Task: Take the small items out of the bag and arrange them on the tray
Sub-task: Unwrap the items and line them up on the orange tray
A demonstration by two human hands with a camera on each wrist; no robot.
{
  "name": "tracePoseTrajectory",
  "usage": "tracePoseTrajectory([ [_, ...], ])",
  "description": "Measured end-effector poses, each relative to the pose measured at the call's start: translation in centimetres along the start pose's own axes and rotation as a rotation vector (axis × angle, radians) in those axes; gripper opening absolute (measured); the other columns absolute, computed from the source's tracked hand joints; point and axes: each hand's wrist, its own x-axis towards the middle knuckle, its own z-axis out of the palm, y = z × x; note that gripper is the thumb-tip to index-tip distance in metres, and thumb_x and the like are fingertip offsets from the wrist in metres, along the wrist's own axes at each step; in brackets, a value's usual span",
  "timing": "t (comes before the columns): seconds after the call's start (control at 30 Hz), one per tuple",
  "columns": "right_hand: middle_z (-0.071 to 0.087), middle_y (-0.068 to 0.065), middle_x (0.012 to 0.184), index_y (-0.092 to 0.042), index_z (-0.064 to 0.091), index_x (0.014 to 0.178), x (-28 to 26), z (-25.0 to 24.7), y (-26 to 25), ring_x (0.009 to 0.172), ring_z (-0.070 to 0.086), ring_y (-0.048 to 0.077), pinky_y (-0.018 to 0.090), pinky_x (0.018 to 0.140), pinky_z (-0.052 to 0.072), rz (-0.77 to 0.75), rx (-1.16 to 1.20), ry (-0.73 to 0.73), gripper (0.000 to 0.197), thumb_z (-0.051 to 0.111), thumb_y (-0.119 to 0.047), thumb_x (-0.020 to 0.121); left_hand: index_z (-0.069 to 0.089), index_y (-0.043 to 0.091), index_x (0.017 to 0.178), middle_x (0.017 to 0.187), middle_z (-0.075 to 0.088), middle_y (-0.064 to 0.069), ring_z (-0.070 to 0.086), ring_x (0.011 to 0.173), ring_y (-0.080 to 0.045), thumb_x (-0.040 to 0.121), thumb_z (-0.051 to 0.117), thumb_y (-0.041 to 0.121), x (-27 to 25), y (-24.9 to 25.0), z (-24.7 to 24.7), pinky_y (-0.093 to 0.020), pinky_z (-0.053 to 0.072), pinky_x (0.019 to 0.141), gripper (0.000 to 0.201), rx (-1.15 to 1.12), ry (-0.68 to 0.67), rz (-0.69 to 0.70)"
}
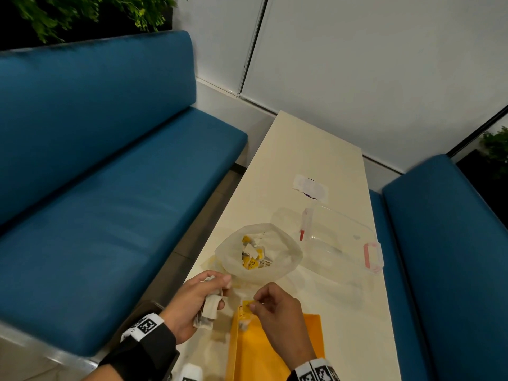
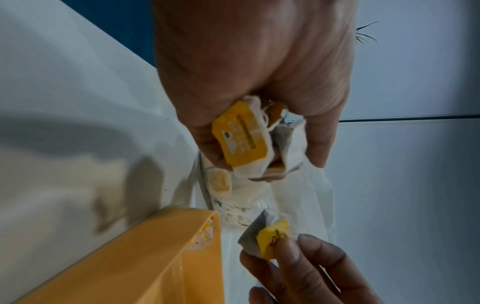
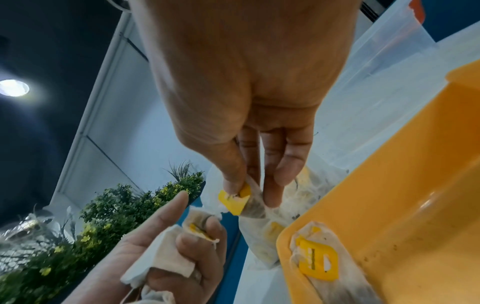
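The right hand [image 1: 277, 320] is pinching a yellow-tagged paper tea bag [image 3: 240, 202] over the far-left corner of the yellow plastic tray [image 1: 310, 334], tag toward the left hand [image 1: 192, 303], which is clutching several white tea bags [image 2: 249, 139]. The clear plastic bag [image 1: 286, 257] is gaping upward mid-table [image 1: 316, 149].

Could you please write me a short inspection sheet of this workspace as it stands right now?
Surface: long cream table, a taped patch at its far end.
Job's things: open plastic bag with tea bags inside; yellow tray at the near edge, one tea bag lying in its corner.
Clutter: clear plastic box with a pink latch, beyond the bag.
Hands: left hand grips a bunch of tea bags; right hand pinches a single tea bag by its yellow tag, near the tray's far corner.
Cables: nothing seen.
Surroundings: blue benches on both sides, white wall, green plants.
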Motion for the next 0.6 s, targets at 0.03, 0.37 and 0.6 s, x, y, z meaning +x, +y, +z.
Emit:
tracePoseTrajectory([
  [0.03, 0.067, -0.011, 0.083, -0.027, 0.064, 0.075, 0.0, -0.1, 0.1, 0.083, 0.063, 0.002, 0.015, 0.071, 0.048, -0.033, -0.040, 0.003, 0.021, 0.078, -0.014, 0.083, 0.068, 0.010, 0.097, 0.090, 0.067, -0.015, 0.058, 0.063, -0.021, 0.081, 0.082, 0.024, 0.0, -0.1, 0.0, -0.026, 0.047, 0.049, 0.026, 0.022, 0.010, 0.002],
  [0.37, 0.073, 0.007, 0.084, -0.004, 0.067, 0.078, -0.1, -3.1, -0.4, 0.073, 0.067, 0.023, 0.028, 0.069, 0.054, -0.033, 0.207, -0.131, 0.013, 0.078, 0.000, 0.080, 0.074, 0.010, 0.096, 0.083, 0.066, -0.015, 0.058, 0.064, -0.022, 0.089, 0.069, 0.003, -0.5, 0.2, 0.4, -0.031, 0.047, 0.058, 0.011, 0.228, -0.047, 0.024],
  [0.6, 0.064, 0.031, 0.070, 0.011, 0.055, 0.092, 0.0, -3.1, -1.0, 0.052, 0.061, 0.017, 0.015, 0.050, 0.043, 0.011, 0.351, -0.164, 0.011, 0.063, 0.005, 0.091, 0.083, 0.021, 0.101, 0.101, 0.076, 0.001, 0.066, 0.067, -0.007, 0.096, 0.065, 0.008, -1.1, 0.5, 2.0, -0.025, 0.052, 0.061, 0.023, 0.450, -0.103, 0.086],
])
